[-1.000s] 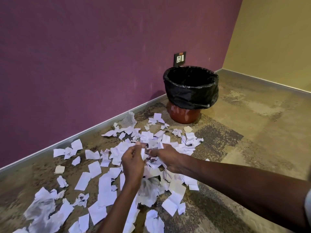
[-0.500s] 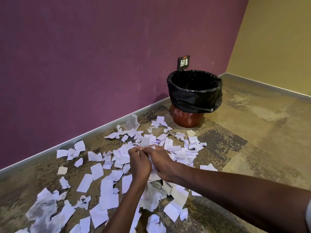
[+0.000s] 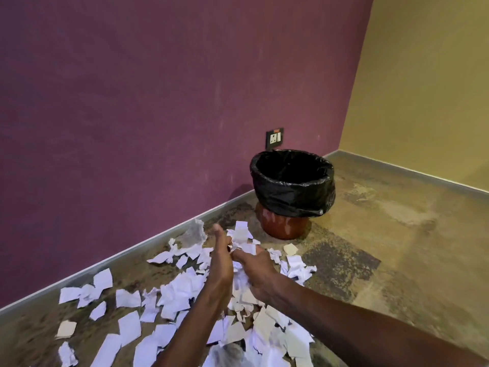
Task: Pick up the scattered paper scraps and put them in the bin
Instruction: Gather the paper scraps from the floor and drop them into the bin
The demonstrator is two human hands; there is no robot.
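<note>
Loose bundle of paper scraps (image 3: 242, 241) cupped between left hand (image 3: 221, 263) and right hand (image 3: 258, 266), short of the black-lined bin (image 3: 292, 192); risk: unsecured outer pieces slipping out in transit, rejoining floor litter (image 3: 127, 324).

From my feed I see a matte purple wall (image 3: 148, 107) filling the left and centre, meeting a mustard-yellow wall (image 3: 428, 83) at a corner on the right. A grey metal skirting strip (image 3: 127, 254) runs along the base of both. A small black wall socket plate (image 3: 274, 138) sits low on the purple side (its markings too small to read). The mottled brown-and-tan carpet floor (image 3: 402, 234) has darker worn patches.
</note>
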